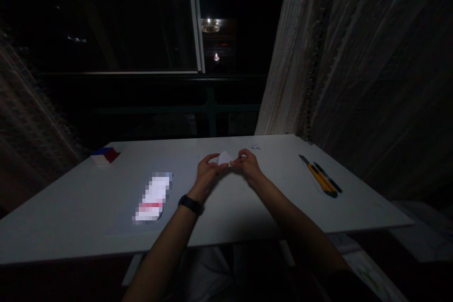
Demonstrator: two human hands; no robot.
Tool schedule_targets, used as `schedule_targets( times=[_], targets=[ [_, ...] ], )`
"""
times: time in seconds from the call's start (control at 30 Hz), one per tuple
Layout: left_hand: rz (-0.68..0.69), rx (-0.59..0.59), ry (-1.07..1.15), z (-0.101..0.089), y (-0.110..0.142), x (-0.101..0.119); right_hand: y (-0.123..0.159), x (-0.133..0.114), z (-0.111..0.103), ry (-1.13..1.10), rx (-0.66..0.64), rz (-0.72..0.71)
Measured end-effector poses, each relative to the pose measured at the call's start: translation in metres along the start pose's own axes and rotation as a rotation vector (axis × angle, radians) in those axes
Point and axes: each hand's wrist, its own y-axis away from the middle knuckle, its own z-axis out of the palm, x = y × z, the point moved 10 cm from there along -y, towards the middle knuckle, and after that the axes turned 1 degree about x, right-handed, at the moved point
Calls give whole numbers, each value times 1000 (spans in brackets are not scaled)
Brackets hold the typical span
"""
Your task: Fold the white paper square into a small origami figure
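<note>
A small folded piece of white paper (224, 157) is held up between my two hands over the middle of the white table. My left hand (209, 170), with a dark watch on its wrist, grips the paper from the left between thumb and fingers. From the right, my right hand (247, 164) pinches the paper's lower right corner with its fingertips. The dim light hides the exact folds, and the fingers cover part of the paper's edges.
A lit phone (153, 198), its screen blurred out, lies at left on the white table (226, 217). A red, blue and white cube (105, 155) sits at the far left. At right are a yellow cutter knife (318, 177) and a black pen (328, 177). Small scraps (255, 147) lie behind my right hand.
</note>
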Motion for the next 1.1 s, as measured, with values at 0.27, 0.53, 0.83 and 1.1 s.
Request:
schedule_targets(
  times=[0.27,0.53,0.83,1.1],
  targets=[
    [-23,-68,90,7,5,2,2,-2,4,2,-15,7],
    [0,-40,105,4,3,4,3,-6,8,19,-47,-29],
    [15,-68,161,6,4,3,3,-6,6,73,-25,-76],
    [-50,-53,91,4,2,-4,1,-9,7,103,-56,-84]
  ],
)
